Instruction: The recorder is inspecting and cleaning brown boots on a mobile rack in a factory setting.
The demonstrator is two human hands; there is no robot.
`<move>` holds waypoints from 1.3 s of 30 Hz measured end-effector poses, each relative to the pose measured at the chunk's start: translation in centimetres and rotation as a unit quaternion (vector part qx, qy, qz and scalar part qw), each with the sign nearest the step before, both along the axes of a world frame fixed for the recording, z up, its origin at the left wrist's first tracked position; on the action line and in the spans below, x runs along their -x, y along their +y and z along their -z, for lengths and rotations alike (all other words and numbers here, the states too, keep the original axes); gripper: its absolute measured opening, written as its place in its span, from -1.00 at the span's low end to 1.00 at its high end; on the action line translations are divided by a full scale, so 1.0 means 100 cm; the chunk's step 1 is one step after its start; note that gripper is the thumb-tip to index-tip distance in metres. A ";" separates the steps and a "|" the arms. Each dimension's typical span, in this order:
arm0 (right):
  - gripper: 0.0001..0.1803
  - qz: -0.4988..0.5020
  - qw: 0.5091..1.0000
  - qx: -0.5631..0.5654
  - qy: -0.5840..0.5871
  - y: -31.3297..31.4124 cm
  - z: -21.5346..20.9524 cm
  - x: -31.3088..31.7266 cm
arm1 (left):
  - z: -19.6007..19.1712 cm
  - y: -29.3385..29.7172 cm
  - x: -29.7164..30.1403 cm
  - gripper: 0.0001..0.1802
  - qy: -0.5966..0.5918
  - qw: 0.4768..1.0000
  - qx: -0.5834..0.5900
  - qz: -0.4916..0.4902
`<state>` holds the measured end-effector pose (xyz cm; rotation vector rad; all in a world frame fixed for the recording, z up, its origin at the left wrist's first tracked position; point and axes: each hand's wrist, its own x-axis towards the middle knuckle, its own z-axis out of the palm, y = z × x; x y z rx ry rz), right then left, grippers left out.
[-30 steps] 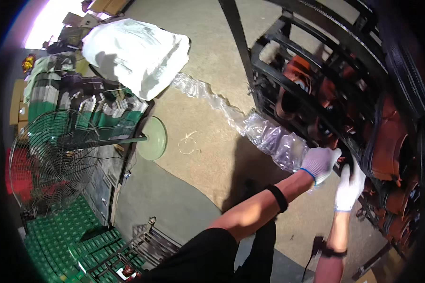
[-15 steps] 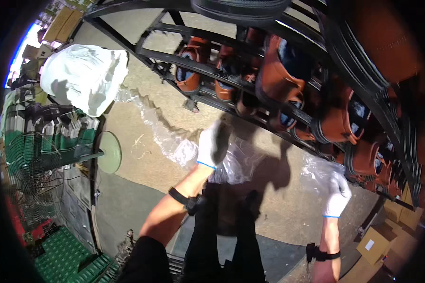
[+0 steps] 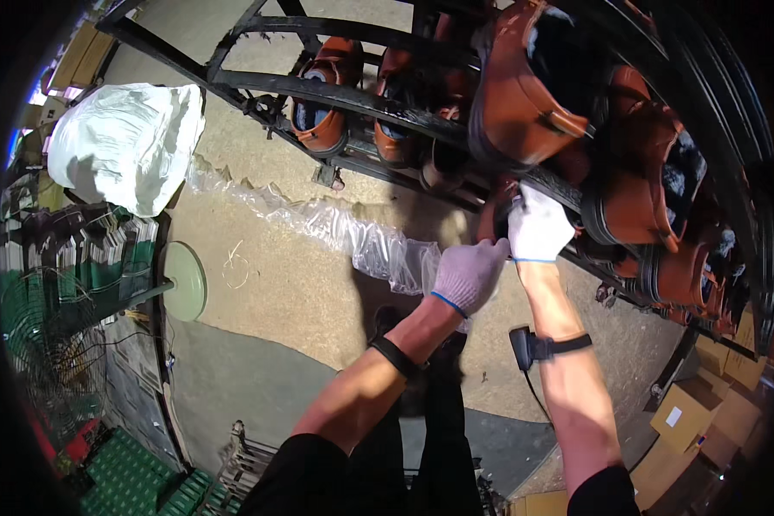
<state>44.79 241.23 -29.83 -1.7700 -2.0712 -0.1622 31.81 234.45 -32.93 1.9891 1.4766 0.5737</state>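
Note:
My left hand [image 3: 470, 273], in a pale knitted glove, is closed at the right end of a long strip of clear plastic film [image 3: 353, 234]. The strip trails across the floor toward a white plastic-covered bundle [image 3: 125, 146]. Just right of it, my right hand [image 3: 539, 225], in a white glove, reaches to the lower part of a black metal rack [image 3: 353, 96]. Beside its fingers is a reddish-brown shoe [image 3: 494, 213] with a dark opening. The right fingertips are hidden by the shadow and the rack, so their grip does not show.
Several brown shoes [image 3: 533, 103] with black soles fill the rack's tiers. At left stand a round pale green disc [image 3: 185, 281], a wire fan guard and green-and-white stacks [image 3: 77, 254]. Cardboard boxes [image 3: 684, 414] lie at lower right; a green woven surface [image 3: 120, 473] is at lower left.
My right hand has moved left and up from the film at the right to the rack. The left hand has shifted right and down, close to it. The view has moved toward the rack's right.

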 end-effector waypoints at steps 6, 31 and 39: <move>-0.74 -0.135 0.976 0.044 -0.167 -0.020 -0.014 0.015 | 0.019 -0.006 0.012 -0.79 -0.003 0.993 0.116 0.001; -0.73 0.248 0.700 0.121 0.658 -0.203 -0.079 -0.274 | -0.070 0.028 -0.069 -0.72 -0.046 0.998 0.012 -0.032; -0.76 0.158 0.638 0.118 0.745 -0.109 -0.050 -0.159 | -0.027 -0.013 -0.107 -0.79 -0.009 1.000 -0.027 0.014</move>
